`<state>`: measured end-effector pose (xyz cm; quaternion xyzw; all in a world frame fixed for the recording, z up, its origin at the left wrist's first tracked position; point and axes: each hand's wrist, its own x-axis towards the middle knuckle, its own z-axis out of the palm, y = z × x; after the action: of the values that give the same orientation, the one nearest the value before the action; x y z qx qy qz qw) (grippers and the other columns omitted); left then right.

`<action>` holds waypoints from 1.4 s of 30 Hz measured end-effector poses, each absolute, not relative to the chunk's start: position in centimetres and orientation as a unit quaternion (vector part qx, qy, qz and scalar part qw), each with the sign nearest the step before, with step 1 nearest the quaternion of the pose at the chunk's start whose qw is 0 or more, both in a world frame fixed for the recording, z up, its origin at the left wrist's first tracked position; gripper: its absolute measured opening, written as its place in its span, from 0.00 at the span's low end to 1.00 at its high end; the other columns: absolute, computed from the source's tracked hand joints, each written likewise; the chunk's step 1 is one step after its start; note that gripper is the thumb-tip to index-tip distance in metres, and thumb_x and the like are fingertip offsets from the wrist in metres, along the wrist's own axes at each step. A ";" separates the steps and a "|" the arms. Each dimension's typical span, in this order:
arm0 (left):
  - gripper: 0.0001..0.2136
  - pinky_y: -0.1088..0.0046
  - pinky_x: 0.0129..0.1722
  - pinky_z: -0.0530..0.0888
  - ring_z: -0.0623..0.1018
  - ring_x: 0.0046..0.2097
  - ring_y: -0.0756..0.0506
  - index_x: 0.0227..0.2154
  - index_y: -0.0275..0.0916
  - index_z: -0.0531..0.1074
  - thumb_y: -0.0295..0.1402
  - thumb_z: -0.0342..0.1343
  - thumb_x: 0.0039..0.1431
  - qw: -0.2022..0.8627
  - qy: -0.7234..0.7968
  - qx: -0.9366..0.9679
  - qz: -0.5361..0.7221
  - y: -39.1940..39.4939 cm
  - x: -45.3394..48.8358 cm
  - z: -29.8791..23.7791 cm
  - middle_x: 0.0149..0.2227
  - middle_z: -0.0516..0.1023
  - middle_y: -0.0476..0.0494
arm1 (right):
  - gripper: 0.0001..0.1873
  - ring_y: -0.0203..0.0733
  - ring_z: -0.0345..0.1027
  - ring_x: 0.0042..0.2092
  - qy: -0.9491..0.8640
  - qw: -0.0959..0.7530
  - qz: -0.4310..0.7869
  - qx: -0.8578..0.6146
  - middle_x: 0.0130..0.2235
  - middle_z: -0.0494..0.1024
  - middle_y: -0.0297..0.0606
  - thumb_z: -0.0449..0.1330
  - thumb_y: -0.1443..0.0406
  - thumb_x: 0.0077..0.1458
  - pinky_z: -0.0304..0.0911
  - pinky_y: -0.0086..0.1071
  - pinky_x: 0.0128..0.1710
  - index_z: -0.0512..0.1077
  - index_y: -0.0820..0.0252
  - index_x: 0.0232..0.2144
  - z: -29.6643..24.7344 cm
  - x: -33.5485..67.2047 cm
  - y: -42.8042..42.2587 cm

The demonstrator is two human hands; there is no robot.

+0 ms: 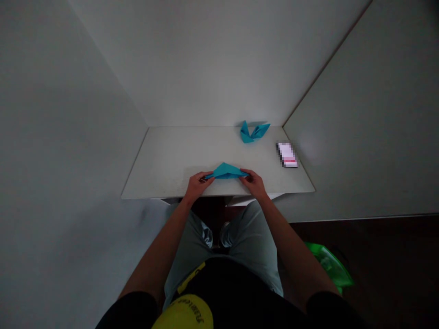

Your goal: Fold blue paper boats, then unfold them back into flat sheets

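Observation:
A folded blue paper triangle (226, 172) lies flat on the white desk (164, 160), near its front edge. My left hand (197, 183) pinches the paper's left tip, fingers closed on it. My right hand (253, 182) pinches the right tip in the same way. Further back on the desk stands a finished blue origami figure (254, 131) with two upright points, out of reach of both hands.
A phone (287, 154) with a lit screen lies at the desk's right side, close to the wall. White walls enclose the desk on the left, back and right. On the dark floor to my right sits a green bag (329, 265).

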<state>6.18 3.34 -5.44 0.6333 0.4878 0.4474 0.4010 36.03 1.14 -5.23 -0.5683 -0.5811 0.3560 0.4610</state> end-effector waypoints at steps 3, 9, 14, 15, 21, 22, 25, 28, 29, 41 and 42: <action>0.22 0.68 0.37 0.78 0.79 0.33 0.47 0.50 0.41 0.86 0.51 0.66 0.62 0.392 0.486 0.639 0.449 3.3 6.3 -5.5 0.38 0.86 0.44 | 0.27 0.41 0.64 0.27 -0.577 0.466 0.353 -0.571 0.25 0.72 0.29 0.68 0.52 0.54 0.64 0.35 0.30 0.80 0.54 0.54 -5.3 35.6 1.3; 0.19 0.69 0.35 0.74 0.78 0.32 0.47 0.41 0.42 0.88 0.50 0.58 0.69 0.330 0.489 0.677 0.439 3.4 6.7 -4.8 0.31 0.81 0.45 | 0.20 0.42 0.68 0.33 -0.556 0.491 0.298 -0.601 0.42 0.81 0.40 0.65 0.54 0.55 0.70 0.39 0.38 0.80 0.56 0.47 -4.8 33.5 3.0; 0.18 0.69 0.36 0.74 0.77 0.32 0.46 0.34 0.42 0.87 0.49 0.60 0.67 0.302 0.496 0.695 0.424 3.4 7.1 -4.7 0.30 0.80 0.44 | 0.23 0.43 0.68 0.38 -0.614 0.491 0.257 -0.562 0.48 0.78 0.42 0.61 0.57 0.63 0.70 0.38 0.41 0.75 0.54 0.58 -2.9 31.1 4.1; 0.17 0.68 0.36 0.74 0.77 0.32 0.46 0.36 0.41 0.87 0.49 0.61 0.66 0.312 0.501 0.689 0.420 3.4 7.2 -4.8 0.30 0.81 0.45 | 0.23 0.44 0.68 0.39 -0.640 0.479 0.245 -0.548 0.47 0.78 0.42 0.60 0.58 0.65 0.69 0.39 0.43 0.74 0.54 0.60 -2.5 30.7 4.2; 0.14 0.65 0.39 0.76 0.78 0.32 0.44 0.34 0.41 0.83 0.47 0.64 0.63 0.304 0.540 0.681 0.390 3.2 7.2 -5.3 0.29 0.82 0.45 | 0.21 0.53 0.69 0.52 -0.829 0.271 0.133 -0.472 0.52 0.78 0.45 0.60 0.66 0.68 0.61 0.46 0.54 0.80 0.45 0.59 -2.3 30.5 3.7; 0.13 0.65 0.40 0.76 0.78 0.33 0.44 0.30 0.41 0.82 0.46 0.65 0.63 0.274 0.548 0.691 0.384 3.1 7.1 -5.3 0.29 0.82 0.45 | 0.21 0.53 0.68 0.54 -0.844 0.239 0.118 -0.466 0.54 0.78 0.44 0.61 0.65 0.69 0.60 0.46 0.54 0.80 0.43 0.59 -2.6 30.7 3.4; 0.12 0.62 0.47 0.75 0.78 0.41 0.40 0.35 0.40 0.81 0.42 0.71 0.56 0.180 0.565 0.715 0.371 2.8 7.0 -5.0 0.37 0.82 0.40 | 0.19 0.55 0.66 0.56 -0.863 0.192 0.105 -0.456 0.57 0.80 0.40 0.61 0.62 0.71 0.57 0.47 0.55 0.80 0.36 0.59 -3.6 31.4 2.5; 0.22 0.57 0.56 0.72 0.76 0.55 0.34 0.51 0.41 0.81 0.38 0.74 0.53 0.143 0.548 0.749 0.343 2.8 7.0 -4.7 0.54 0.80 0.35 | 0.19 0.55 0.66 0.58 -0.860 0.196 0.118 -0.456 0.59 0.80 0.39 0.59 0.60 0.73 0.57 0.48 0.56 0.78 0.38 0.62 -4.5 32.2 1.8; 0.22 0.55 0.58 0.70 0.75 0.58 0.34 0.53 0.43 0.81 0.37 0.73 0.55 0.144 0.537 0.763 0.331 2.9 7.0 -4.6 0.57 0.80 0.36 | 0.20 0.55 0.66 0.58 -0.855 0.206 0.122 -0.461 0.59 0.80 0.41 0.59 0.60 0.73 0.58 0.48 0.56 0.77 0.40 0.63 -4.7 32.5 1.8; 0.09 0.56 0.53 0.69 0.80 0.45 0.38 0.47 0.44 0.82 0.39 0.64 0.68 0.204 0.544 0.747 0.324 3.3 7.0 -4.6 0.40 0.86 0.43 | 0.17 0.51 0.74 0.47 -0.755 0.310 0.143 -0.560 0.45 0.81 0.45 0.58 0.54 0.72 0.66 0.44 0.49 0.80 0.54 0.53 -6.0 33.5 2.7; 0.10 0.56 0.53 0.69 0.80 0.44 0.39 0.49 0.44 0.81 0.38 0.64 0.68 0.207 0.545 0.744 0.325 3.3 7.0 -4.5 0.39 0.86 0.43 | 0.18 0.51 0.74 0.48 -0.755 0.309 0.143 -0.560 0.46 0.81 0.45 0.58 0.55 0.72 0.67 0.44 0.50 0.79 0.54 0.57 -5.8 33.4 2.6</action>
<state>7.05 3.29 -4.47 0.7445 0.5452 0.3252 0.2067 33.42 2.58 -5.80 -0.5601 -0.7551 0.1435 0.3090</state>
